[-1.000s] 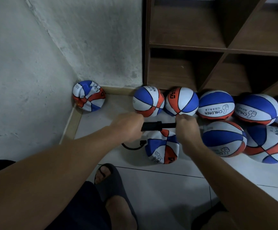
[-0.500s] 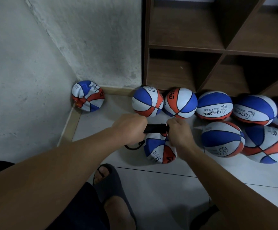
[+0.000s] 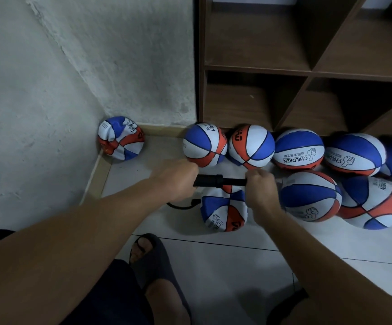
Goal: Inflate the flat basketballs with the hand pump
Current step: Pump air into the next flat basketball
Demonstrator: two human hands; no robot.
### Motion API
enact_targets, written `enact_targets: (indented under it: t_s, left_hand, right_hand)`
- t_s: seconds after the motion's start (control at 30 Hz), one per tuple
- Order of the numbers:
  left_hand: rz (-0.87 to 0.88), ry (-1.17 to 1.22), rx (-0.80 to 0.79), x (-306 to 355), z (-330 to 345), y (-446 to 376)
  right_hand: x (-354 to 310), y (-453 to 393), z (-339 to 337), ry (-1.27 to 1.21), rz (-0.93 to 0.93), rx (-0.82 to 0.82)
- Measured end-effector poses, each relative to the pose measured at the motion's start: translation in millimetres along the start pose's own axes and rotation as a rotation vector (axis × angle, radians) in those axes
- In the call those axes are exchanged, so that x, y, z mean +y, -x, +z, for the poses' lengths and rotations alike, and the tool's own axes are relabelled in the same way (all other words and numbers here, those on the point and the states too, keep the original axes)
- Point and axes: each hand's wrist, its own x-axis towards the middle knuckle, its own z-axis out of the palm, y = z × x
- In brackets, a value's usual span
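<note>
Pumping: hand pump (image 3: 216, 181) lying crosswise just above flat basketball (image 3: 224, 208), left hand (image 3: 178, 178) wrapped round barrel end, right hand (image 3: 259, 184) gripping handle at extended rod, stroke axis running left-right between hands.

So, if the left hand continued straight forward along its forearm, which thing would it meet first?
Probably the inflated ball by the shelf corner, just beyond the left hand, which grips the pump. Depth is unclear; the hand may pass above it.

White tile floor (image 3: 225, 261): basketballs (image 3: 298, 150) along shelf base, 1 sandalled foot (image 3: 157, 266).
</note>
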Motion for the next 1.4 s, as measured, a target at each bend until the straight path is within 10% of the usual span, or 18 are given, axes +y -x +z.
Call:
enact_targets:
  t_s: [0.47, 0.87, 1.4]
  left_hand:
    - [-0.003, 0.051, 0.017, 18, 10, 5]
    - [-0.034, 0.097, 0.027, -9, -7, 0]
    - [-0.014, 0.041, 0.045, 16, -3, 6]
  right_hand:
    - [-16, 15, 15, -0.015, -0.15, -0.085]
    - [-20, -35, -63, -0.067, 0.118, -0.032]
    - [-21, 10, 12, 0.051, -0.093, -0.124]
